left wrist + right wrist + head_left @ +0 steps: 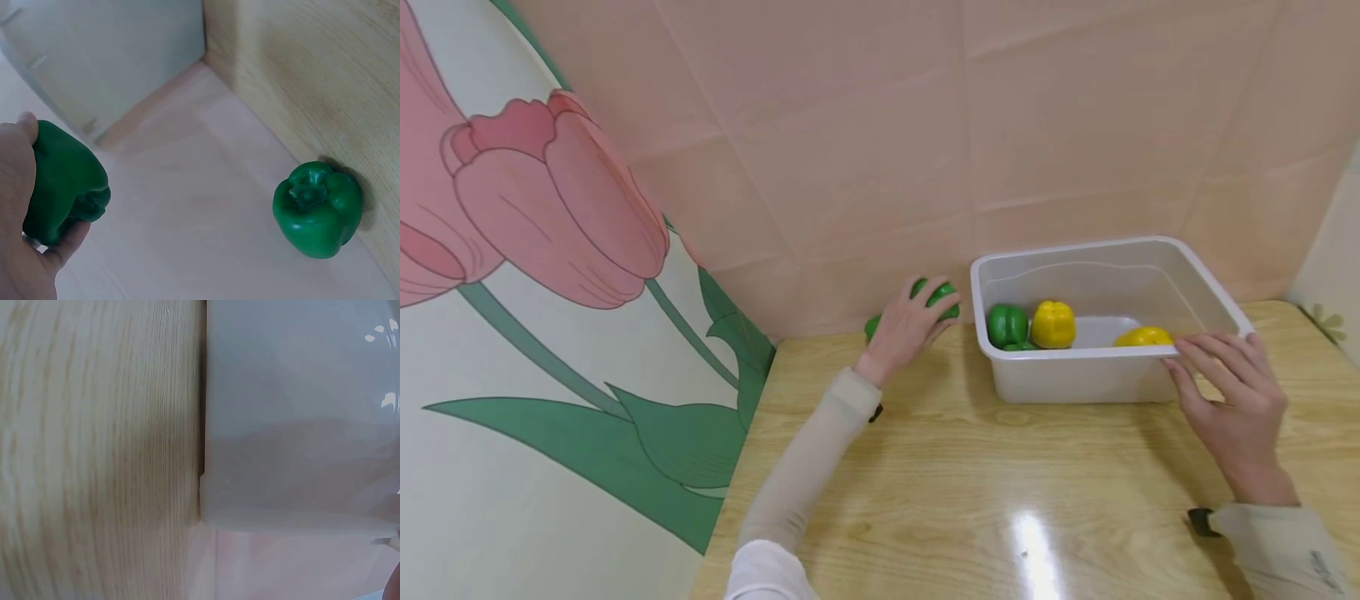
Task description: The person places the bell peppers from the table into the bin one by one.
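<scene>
My left hand (916,321) grips a green bell pepper (943,297) just left of the white plastic tub (1078,372), close to the back wall. In the left wrist view that hand (22,206) wraps the pepper (62,184). A second green pepper (319,209) sits on the table by the wall, and only its edge (872,327) shows behind my wrist in the head view. My right hand (1228,379) rests with straight fingers on the tub's front right rim. In the tub lie a green pepper (1007,325) and two yellow peppers (1053,323) (1142,337).
The wooden table (985,492) stretches toward me from the tub. A pink wall (925,125) closes the back, and a flower-painted panel (550,292) closes the left side. The right wrist view shows only the tub's outer wall (300,425) and tabletop (94,456).
</scene>
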Motion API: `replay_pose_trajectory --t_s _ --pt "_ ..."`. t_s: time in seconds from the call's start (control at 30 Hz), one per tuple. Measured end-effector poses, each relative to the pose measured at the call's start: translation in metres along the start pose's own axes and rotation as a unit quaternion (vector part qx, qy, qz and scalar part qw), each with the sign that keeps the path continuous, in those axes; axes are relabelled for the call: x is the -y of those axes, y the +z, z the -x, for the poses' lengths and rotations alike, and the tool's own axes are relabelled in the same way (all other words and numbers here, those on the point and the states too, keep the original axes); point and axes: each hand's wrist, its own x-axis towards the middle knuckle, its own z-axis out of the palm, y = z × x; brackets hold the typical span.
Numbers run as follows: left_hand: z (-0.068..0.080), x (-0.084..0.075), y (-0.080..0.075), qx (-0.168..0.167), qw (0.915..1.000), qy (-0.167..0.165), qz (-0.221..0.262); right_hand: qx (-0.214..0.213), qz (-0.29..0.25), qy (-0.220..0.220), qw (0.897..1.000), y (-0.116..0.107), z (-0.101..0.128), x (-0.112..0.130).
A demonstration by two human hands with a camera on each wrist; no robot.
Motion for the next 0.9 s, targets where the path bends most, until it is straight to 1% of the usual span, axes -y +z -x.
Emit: replay_pose_trajectory --t_s 0.23,0.63,0.83,0.9 --pt "-0.004 -0.001 -0.006 -0.006 0.9998 0.001 0.02 0.0 0.0 0.003 1.0 0.001 0.0 -0.001" --pt "-0.009 0.0 -0.011 -0.008 0.9998 -0.003 0.018 -0.003 -0.002 0.008 1.0 0.001 0.0 0.001" --pt "-0.015 -0.001 -0.013 -0.018 0.9996 -0.003 0.023 -0.002 0.0 0.006 1.0 0.0 0.001 -0.002" --pt "-0.018 -0.001 -0.014 -0.024 0.9994 0.001 0.026 -0.001 0.001 0.006 1.0 0.0 0.001 -0.002"
